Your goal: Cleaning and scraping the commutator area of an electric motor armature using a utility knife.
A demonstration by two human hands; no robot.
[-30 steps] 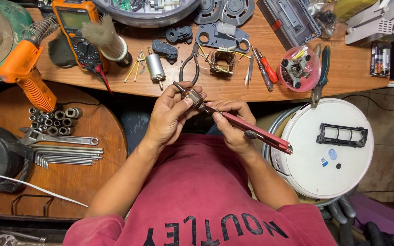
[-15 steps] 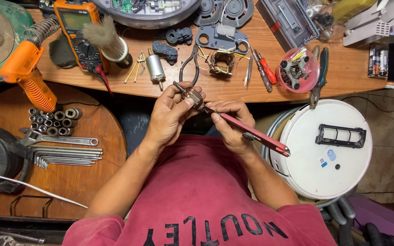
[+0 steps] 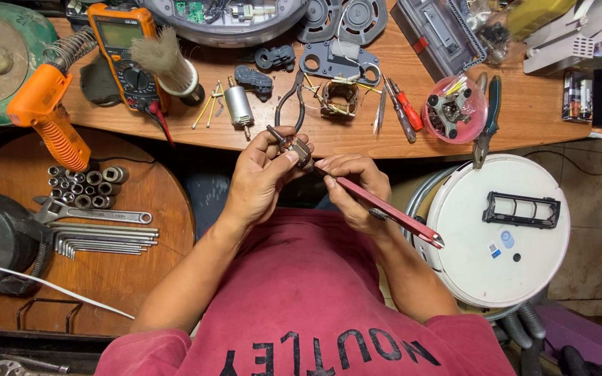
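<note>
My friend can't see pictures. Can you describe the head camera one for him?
Two hands work over a lap: the left hand pinches a small motor part, the right hand pokes it with a red-handled tool. Beyond lies a cluttered wooden workbench.

One camera on the person's head looks straight down, close over the lap and the tabletop [image 3: 357, 143] near edge.

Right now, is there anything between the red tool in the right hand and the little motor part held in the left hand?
Nothing visible. The left hand pinches the small motor part at its fingertips, and the red-handled tool in the right hand runs straight up to it, its tip meeting the part. The exact contact point is too small to tell.
</note>
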